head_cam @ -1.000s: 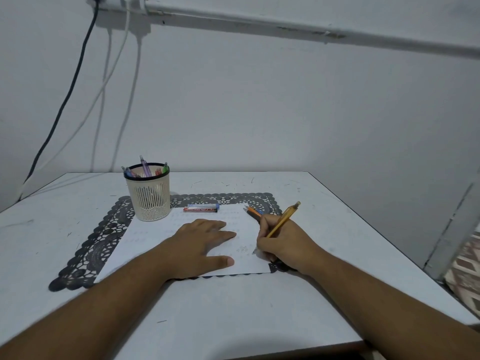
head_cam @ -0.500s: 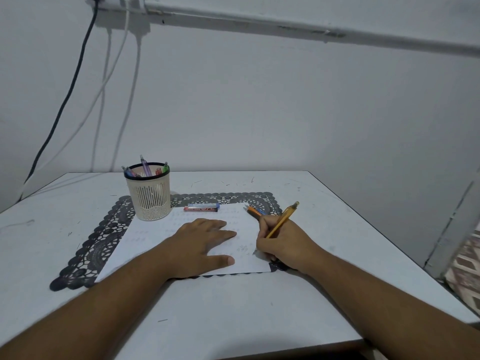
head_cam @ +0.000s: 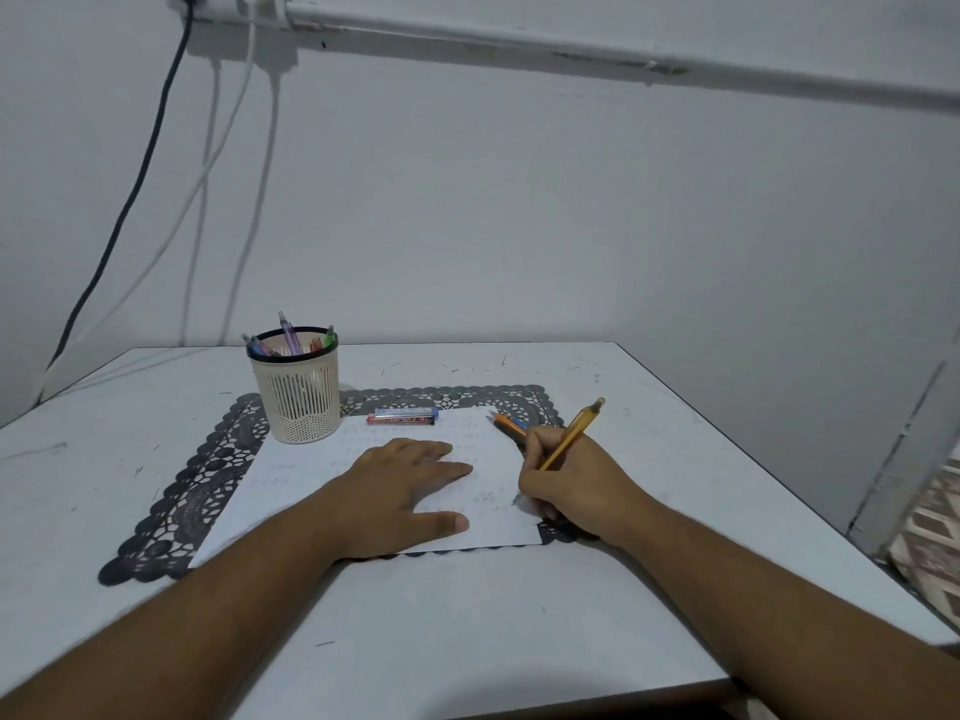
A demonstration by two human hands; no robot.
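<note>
A white sheet of paper (head_cam: 306,475) with faint writing lies on a black lace placemat (head_cam: 208,475) on the white table. My left hand (head_cam: 400,496) rests flat on the paper, fingers straight. My right hand (head_cam: 571,485) grips a yellow mechanical pencil (head_cam: 576,428), its tip down on the paper's right side near some small marks. The pencil's upper end sticks out above the hand.
A cream mesh pen cup (head_cam: 298,392) with several coloured pens stands at the paper's far left corner. A small lead case (head_cam: 402,417) and two loose pencils (head_cam: 506,426) lie at the paper's far edge. The table's right edge (head_cam: 779,470) drops off; cables (head_cam: 130,200) hang on the wall.
Almost nothing has changed. My right hand with the pencil has shifted very slightly on the paper; my left hand stays flat in place.
</note>
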